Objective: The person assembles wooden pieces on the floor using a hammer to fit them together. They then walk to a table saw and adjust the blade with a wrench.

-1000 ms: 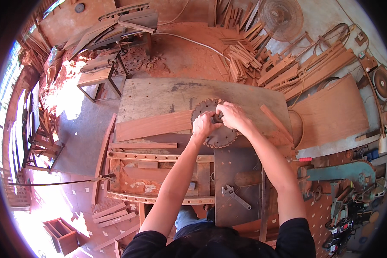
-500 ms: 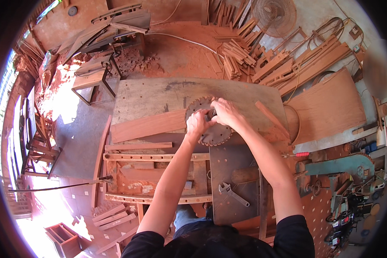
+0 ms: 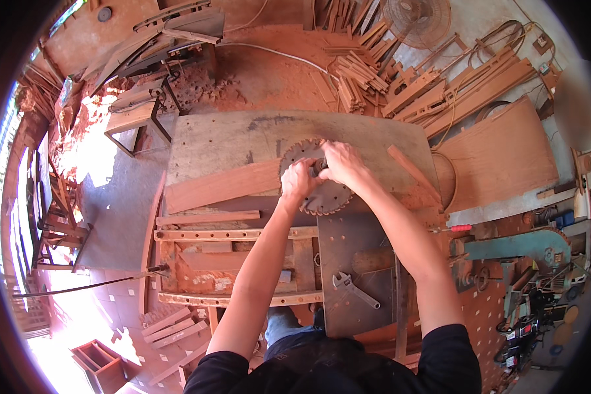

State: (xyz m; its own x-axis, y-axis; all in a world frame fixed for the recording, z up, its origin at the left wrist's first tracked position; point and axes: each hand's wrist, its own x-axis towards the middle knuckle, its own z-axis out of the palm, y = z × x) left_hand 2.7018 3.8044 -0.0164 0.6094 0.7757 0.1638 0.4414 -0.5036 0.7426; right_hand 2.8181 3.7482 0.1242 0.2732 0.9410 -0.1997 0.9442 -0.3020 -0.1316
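Observation:
A round, toothed circular saw blade [image 3: 328, 198] lies over the middle of the workbench, its face turned up. Both hands meet at its centre, around a small dark hub piece [image 3: 319, 168]. From the left, my left hand [image 3: 298, 180] closes its fingers at the hub and rests against the blade. My right hand [image 3: 343, 164] is closed on the hub's right side, its fingers toward the blade's far edge. My fingers partly hide the hub. Nearer to me, an adjustable wrench [image 3: 356, 290] lies on the dark metal plate [image 3: 338, 246].
A wide board [image 3: 220, 186] lies left of the blade, and a narrow strip [image 3: 414, 172] lies to its right. The wooden bench frame [image 3: 240, 299] extends at front left. Lumber [image 3: 469, 98] and a fan [image 3: 416, 21] stand at the far right; a teal machine part [image 3: 522, 248] sits at right.
The whole view has shifted slightly, so the bench sits a little higher and further left. My hands stay at the blade's hub, with the fingers slightly repositioned.

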